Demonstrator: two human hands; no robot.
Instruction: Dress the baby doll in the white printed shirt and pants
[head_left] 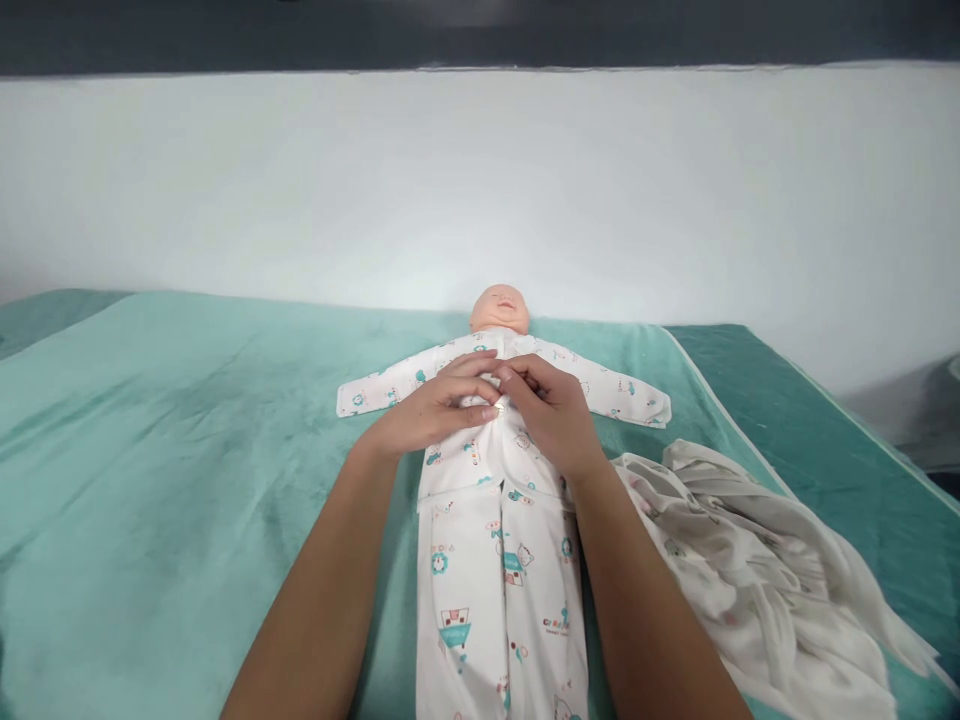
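Observation:
A baby doll [500,312] lies on its back, its bald head by the wall. It wears a white printed baby shirt [459,462], sleeves spread to both sides, and matching trousers [469,570]. Over the chest, my left hand [435,405] has its thumb and fingers closing on the shirt's front edge. Beside it, my right hand [556,408] is bent into a pinch on the same front opening. The fingertips of both hands nearly meet and cover the fastening between them. Below the hands, the shirt's front edges part slightly at the hem.
A crumpled heap of thin white printed cloth [765,590] lies to the right of the doll. Light green plush cloth [187,480] covers the surface, with a darker green strip [817,450] on the right. A white wall [300,190] rises behind.

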